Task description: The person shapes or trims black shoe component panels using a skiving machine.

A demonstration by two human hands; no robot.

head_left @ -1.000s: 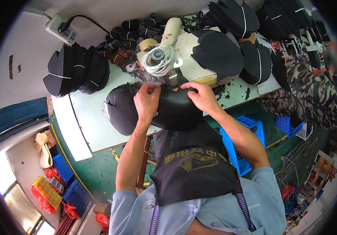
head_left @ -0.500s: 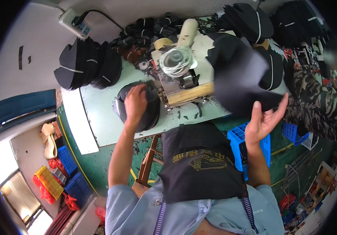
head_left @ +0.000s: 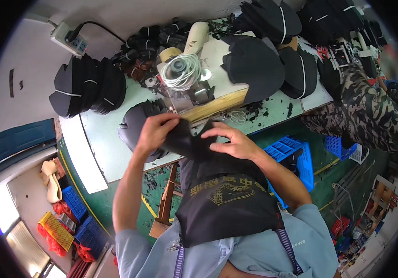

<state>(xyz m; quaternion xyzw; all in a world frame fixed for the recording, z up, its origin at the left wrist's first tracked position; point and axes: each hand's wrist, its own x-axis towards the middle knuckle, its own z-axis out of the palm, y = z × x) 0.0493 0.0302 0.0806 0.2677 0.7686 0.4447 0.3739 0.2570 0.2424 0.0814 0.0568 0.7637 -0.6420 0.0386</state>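
Note:
In front of the apron, over the table's near edge, I hold a black cut piece (head_left: 183, 142) of flexible sheet with a notched end. My left hand (head_left: 155, 133) is closed on its left part, thumb and fingers pinching it. At its right end, my right hand (head_left: 232, 141) grips it between thumb and fingers. Just behind my left hand lies a pile of similar black pieces (head_left: 132, 121), partly hidden by that hand. A larger stack of black notched pieces (head_left: 257, 65) rests on the white machine bed (head_left: 215, 53) to the right.
The sewing-type machine (head_left: 194, 95) carries a coil of white cord (head_left: 180, 72). Tied black bundles (head_left: 88, 85) stand at the table's left, others (head_left: 298, 72) at the right. A blue crate (head_left: 296, 160) sits on the floor. A person in camouflage clothing (head_left: 365, 111) is at the right.
My right hand has come left and inward, off the stack on the machine bed. My left hand has moved from the left pile toward me, and both hands now hold a black piece.

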